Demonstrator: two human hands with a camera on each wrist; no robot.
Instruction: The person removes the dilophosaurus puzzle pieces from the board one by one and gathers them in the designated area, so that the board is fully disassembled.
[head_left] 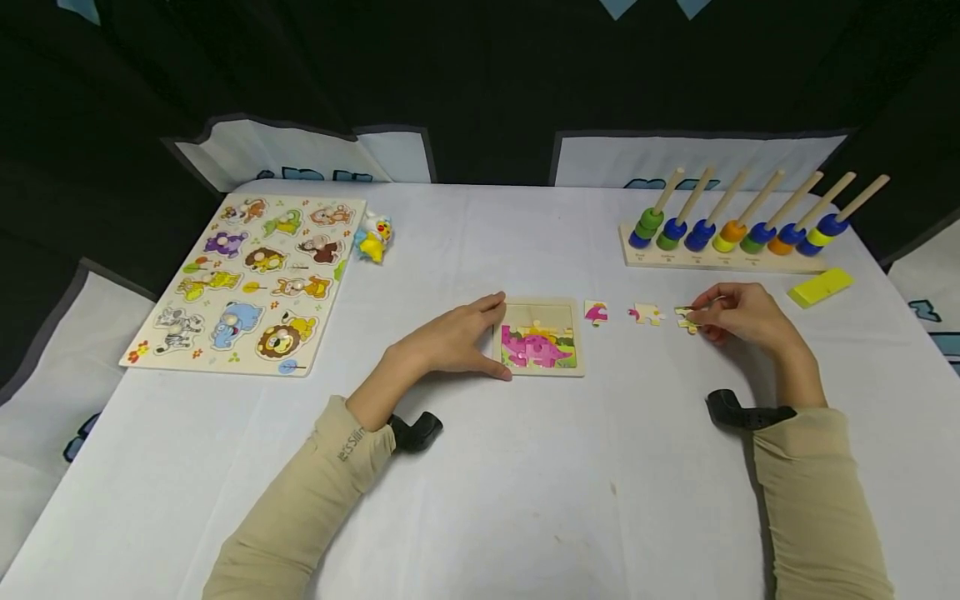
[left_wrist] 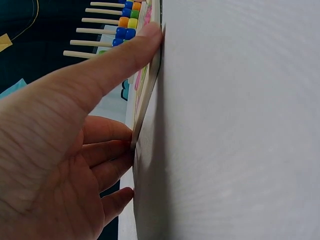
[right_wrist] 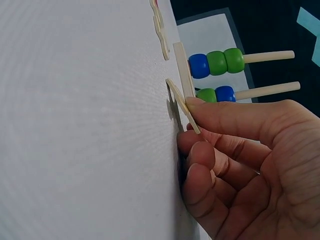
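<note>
A wooden jigsaw frame (head_left: 538, 372) lies flat on the table, with a pink dinosaur picture partly assembled inside. My left hand (head_left: 459, 340) spans its left side, thumb at the near corner and forefinger at the far one. The left wrist view shows the thumb (left_wrist: 120, 62) against the frame's edge. To the right, my right hand (head_left: 746, 317) pinches a jigsaw piece (right_wrist: 182, 104) between thumb and fingers; it is tilted, partly covered by the fingers. Between the hands lie a pink-and-white piece (head_left: 596, 312) and a pale piece with a pink tab (head_left: 647, 314).
An animal peg puzzle board (head_left: 247, 287) lies at the left, beside a small yellow-and-blue toy figure (head_left: 373, 238). A wooden bead stacker (head_left: 720, 260) with several upright pegs stands at the back right. A yellow block (head_left: 821, 287) lies in front of its right end.
</note>
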